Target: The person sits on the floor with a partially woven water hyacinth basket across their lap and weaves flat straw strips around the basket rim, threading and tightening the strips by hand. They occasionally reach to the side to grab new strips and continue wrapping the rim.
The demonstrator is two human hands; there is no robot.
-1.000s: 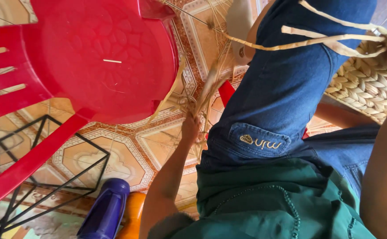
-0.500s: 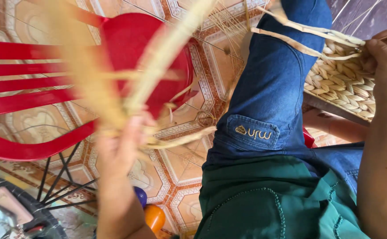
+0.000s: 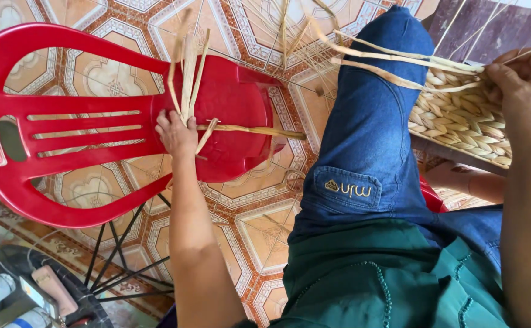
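Head view, left hand (image 3: 176, 135) now lowered, gripping straw strips (image 3: 188, 73) over red chair (image 3: 95, 115)

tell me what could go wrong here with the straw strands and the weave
The left hand holds a loose bunch of straw strands out over the red chair, with ends splaying several ways; some could slip free and drop. The right hand alone pinches the long strands at the edge of the woven mat, so a hard tug from the left might loosen or skew the weave. The strands crossing the knee could snag on the jeans.
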